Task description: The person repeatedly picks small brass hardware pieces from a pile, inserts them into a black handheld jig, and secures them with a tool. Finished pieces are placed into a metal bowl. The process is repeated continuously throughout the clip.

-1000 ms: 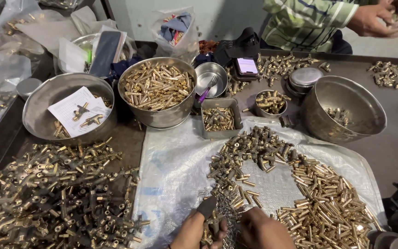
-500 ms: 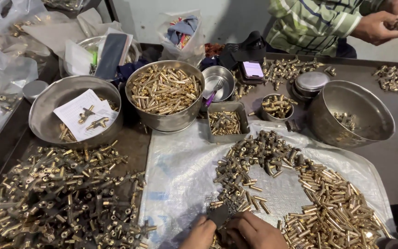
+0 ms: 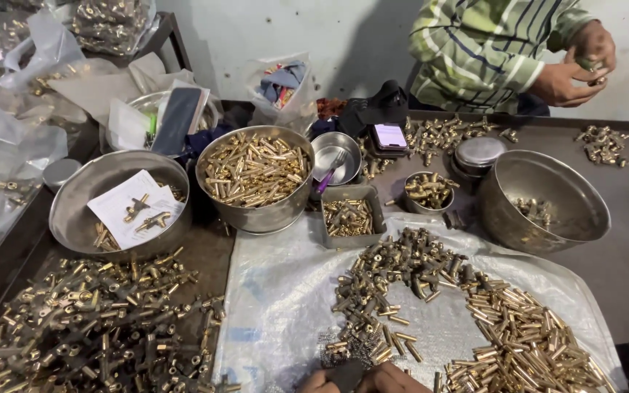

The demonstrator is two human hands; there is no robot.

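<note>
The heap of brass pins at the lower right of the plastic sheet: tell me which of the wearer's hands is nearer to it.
Right. The right hand sits at the bottom edge just beside the heap of brass pins; the left hand lies farther off, beyond the right.

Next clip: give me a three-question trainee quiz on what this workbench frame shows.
1. True or false: the steel bowl in the middle is heaped with brass pins.
2. What lies inside the left bowl? A) a white paper with a few brass fittings on it B) water C) a phone
3. Fill in: the brass pieces in front of the person's hands lie on a ____ sheet.

Key:
1. True.
2. A.
3. Plastic. Both hands show only at the bottom edge, close together around something dark; what it is and how they grip it cannot be made out.
</note>
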